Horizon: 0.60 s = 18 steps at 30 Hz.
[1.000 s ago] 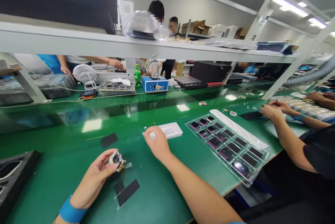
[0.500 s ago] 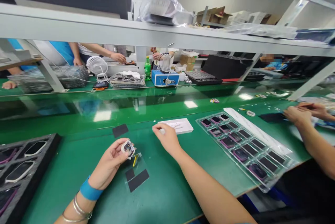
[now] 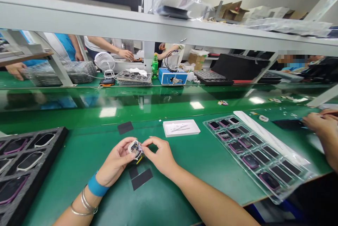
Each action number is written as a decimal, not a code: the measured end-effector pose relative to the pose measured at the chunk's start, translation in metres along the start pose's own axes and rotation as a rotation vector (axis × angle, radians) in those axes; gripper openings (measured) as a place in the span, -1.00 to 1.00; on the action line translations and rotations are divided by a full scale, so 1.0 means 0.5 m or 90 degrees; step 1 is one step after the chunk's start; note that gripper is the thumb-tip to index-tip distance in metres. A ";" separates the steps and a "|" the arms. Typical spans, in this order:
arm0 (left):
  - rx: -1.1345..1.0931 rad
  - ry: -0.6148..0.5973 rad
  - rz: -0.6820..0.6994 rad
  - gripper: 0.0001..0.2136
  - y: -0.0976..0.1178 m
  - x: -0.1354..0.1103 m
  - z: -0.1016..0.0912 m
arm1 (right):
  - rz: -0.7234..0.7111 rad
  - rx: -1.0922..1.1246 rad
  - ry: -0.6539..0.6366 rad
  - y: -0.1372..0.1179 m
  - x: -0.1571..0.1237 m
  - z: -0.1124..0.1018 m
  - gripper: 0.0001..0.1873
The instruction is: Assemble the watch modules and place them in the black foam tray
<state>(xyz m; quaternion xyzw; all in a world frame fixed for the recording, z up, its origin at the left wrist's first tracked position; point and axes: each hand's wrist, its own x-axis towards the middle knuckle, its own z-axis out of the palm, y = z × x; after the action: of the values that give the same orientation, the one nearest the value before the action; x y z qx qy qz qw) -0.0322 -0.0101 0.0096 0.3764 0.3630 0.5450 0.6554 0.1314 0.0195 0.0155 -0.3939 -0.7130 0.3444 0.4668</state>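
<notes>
My left hand (image 3: 120,155) grips a small white smartwatch case (image 3: 135,149) between thumb and fingers, its electronics exposed and facing me. From its lower side hangs a yellow flex strip (image 3: 139,159). My right hand (image 3: 160,155) is closed in a pinch at the right edge of the case; whatever lies between those fingertips is too small or hidden to name. Just below the hands, black rectangular sheets (image 3: 142,179) lie on the green mat (image 3: 105,197). Beyond them is a white box lid (image 3: 181,128) with tweezers (image 3: 181,127) in it.
To the right a clear plastic tray (image 3: 257,155) holds several watch bodies and black pads. A dark foam tray (image 3: 56,152) with watch bodies stands at left. A co-worker's hands (image 3: 320,123) work at far right. A shelf beam (image 3: 105,25) crosses above.
My right hand has come from beside the white lid, down and left to the watch case. My left hand still holds the case. The view has shifted slightly.
</notes>
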 end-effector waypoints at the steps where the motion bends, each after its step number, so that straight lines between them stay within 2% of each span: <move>1: 0.000 0.002 0.000 -0.62 0.000 0.000 0.000 | -0.005 -0.005 0.003 0.003 0.000 0.001 -0.94; 6: 0.003 0.009 0.003 -0.62 -0.001 0.000 0.002 | -0.053 -0.038 0.006 0.009 0.000 0.006 -0.93; 14: 0.030 0.053 0.010 -0.61 -0.007 -0.003 0.011 | -0.285 -0.293 -0.011 0.019 -0.013 0.011 -0.84; 16: 0.039 0.061 0.008 -0.62 -0.006 -0.003 0.010 | -0.283 -0.294 -0.033 0.019 -0.012 0.012 -0.84; 18: 0.044 0.063 0.011 -0.62 -0.004 -0.002 0.008 | -0.199 -0.202 -0.045 0.019 -0.010 0.014 -0.89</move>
<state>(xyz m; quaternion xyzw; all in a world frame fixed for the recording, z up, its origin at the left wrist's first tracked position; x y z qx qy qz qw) -0.0282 -0.0116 0.0098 0.3743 0.4102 0.5560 0.6185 0.1282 0.0186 0.0030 -0.3347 -0.8264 0.1654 0.4214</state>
